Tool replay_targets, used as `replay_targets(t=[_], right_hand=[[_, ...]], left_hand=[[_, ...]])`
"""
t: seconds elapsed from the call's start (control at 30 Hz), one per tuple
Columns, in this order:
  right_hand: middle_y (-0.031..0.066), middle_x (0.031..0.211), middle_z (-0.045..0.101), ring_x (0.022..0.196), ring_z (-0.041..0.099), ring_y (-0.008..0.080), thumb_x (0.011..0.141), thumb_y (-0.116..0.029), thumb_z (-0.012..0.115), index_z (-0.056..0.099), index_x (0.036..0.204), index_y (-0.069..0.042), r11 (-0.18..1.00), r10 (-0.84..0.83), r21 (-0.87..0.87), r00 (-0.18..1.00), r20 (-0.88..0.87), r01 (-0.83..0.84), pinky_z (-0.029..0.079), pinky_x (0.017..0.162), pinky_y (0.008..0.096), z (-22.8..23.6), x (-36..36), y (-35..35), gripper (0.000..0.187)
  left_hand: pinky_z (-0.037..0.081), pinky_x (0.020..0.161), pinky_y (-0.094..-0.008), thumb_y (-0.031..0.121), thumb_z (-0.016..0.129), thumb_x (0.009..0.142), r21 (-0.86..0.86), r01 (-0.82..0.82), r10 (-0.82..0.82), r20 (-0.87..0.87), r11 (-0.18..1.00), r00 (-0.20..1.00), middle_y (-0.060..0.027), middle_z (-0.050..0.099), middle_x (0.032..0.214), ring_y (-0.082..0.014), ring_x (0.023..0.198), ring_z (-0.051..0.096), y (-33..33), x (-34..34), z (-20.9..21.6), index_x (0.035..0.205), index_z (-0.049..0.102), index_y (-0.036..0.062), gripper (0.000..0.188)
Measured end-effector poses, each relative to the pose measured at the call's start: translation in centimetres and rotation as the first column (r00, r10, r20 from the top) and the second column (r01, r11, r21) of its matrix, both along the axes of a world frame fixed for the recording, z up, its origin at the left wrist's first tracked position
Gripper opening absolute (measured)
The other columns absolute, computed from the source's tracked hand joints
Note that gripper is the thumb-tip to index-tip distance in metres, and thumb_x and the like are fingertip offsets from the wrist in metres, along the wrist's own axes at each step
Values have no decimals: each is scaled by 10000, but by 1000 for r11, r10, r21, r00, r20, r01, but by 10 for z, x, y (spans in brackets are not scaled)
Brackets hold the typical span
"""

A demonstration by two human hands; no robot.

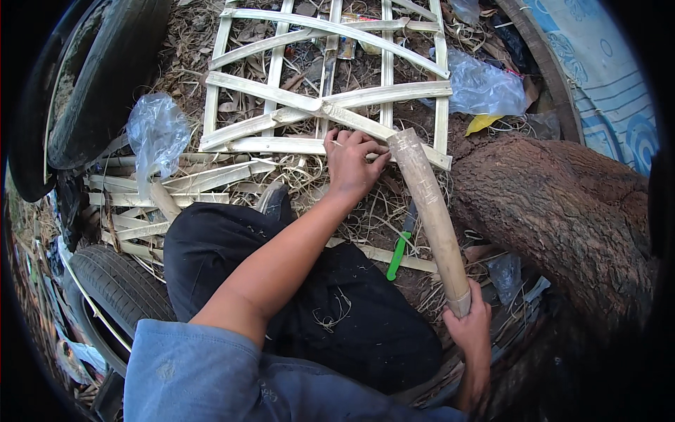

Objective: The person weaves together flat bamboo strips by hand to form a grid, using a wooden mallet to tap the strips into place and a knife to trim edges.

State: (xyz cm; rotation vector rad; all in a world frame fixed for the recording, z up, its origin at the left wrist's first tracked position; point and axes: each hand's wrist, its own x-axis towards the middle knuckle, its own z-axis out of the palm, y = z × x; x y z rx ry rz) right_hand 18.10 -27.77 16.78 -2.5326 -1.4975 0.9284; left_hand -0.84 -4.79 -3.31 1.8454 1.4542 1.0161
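A lattice of pale split-bamboo slats (267, 84) lies on the ground in front of me, with upright strips and several crossing slats. My left hand (351, 160) is at its near edge, fingers bent and closed over the lowest bamboo slat (274, 145); the fingertips are partly hidden. My right hand (470, 320) grips the near end of a thick bamboo stick (437, 218). The stick slants away from me, and its scuffed far end is over the lattice's near right corner. Between my left hand and the stick, a knife with a green handle (399, 254) lies on the ground.
A thick tree trunk (555, 211) lies close on the right. Loose bamboo slats (155, 199) are piled at left, near a clear plastic bag (156, 133). Tyres (119, 285) stand along the left side. Another clear bag (485, 83) and a blue patterned sheet (598, 63) are at far right.
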Motion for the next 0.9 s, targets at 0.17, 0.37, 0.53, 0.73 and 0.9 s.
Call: replay_targets(t=[0.17, 0.37, 0.53, 0.73, 0.9], right_hand=[[272, 943, 682, 940, 682, 429, 704, -85, 684, 502, 1280, -35, 998, -23, -61, 997, 76, 28, 536, 789, 435, 11, -11, -2, 606], [270, 880, 670, 862, 643, 475, 705, -134, 691, 491, 1302, -99, 999, 27, -22, 994, 104, -25, 523, 730, 517, 11, -12, -3, 631], [275, 887, 668, 859, 642, 481, 711, -121, 689, 483, 1321, -94, 998, 42, -58, 995, 94, -37, 521, 738, 517, 6, -11, 0, 644], [281, 945, 667, 898, 642, 482, 701, -97, 696, 460, 1354, -91, 990, 49, -140, 989, 137, -29, 524, 757, 514, 9, -18, 6, 695], [276, 981, 668, 933, 647, 472, 712, -92, 705, 456, 1360, -97, 997, -42, 67, 999, 28, 40, 531, 773, 495, -1, -22, -6, 694]], left_hand=[[281, 1040, -457, 201, 815, 695, 4, -12, 12, -10, 1000, 1000, -16, 664, 852, -225, 932, 580, -1, -3, -1, 741, 748, 146, 98], [280, 1045, -460, 204, 816, 695, 19, -24, 24, -12, 1000, 1000, -13, 666, 855, -225, 932, 580, -2, -1, -2, 725, 742, 142, 101], [274, 1059, -463, 215, 820, 692, -7, -20, 20, -9, 1000, 1000, -10, 664, 852, -230, 946, 579, -1, -3, -4, 723, 741, 144, 110], [279, 1056, -466, 218, 819, 693, -11, -26, 26, 4, 1000, 1000, -11, 665, 853, -229, 949, 578, 0, -2, -2, 720, 742, 150, 107], [280, 1057, -467, 217, 818, 692, -14, -20, 20, 2, 1000, 1000, -13, 667, 852, -233, 948, 581, -1, -2, -2, 725, 748, 153, 101]])
